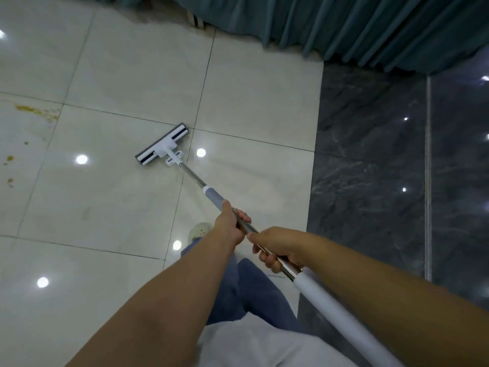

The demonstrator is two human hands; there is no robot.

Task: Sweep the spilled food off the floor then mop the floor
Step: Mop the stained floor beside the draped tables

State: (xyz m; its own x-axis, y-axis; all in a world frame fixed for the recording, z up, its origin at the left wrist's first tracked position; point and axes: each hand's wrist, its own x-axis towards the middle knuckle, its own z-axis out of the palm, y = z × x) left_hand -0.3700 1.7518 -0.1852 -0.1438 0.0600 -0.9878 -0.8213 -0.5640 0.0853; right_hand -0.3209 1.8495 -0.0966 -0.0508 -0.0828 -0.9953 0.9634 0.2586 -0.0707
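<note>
The mop (162,144) lay with its flat head down on the pale floor (119,75), near the middle of the frame. Its pole (191,174) ran down and right to the two hands.

The left hand (229,226) was wrapped around the pole, just below the grey sleeve. The right hand (277,247) was wrapped around the shiny part a little lower, just above the white grip. Both had their fingers curled tight round it.

The food (37,111) was at the left edge of the frame. It was a yellow smear in the upper left, with a few small crumbs below it. It was well apart from the mop head.

It looked like the mopping step was under way. But some food was still on the floor, so the sweeping did not look fully done.

For the next move, the mop head would need to go left, over to the yellow smear. The head should stay flat on the tiles, with both hands pushing down a bit. The crumbs could get smeared about if they were not picked up first.

A green curtain (344,27) hung along the top, and a dark strip (370,154) of floor ran down the right side.
</note>
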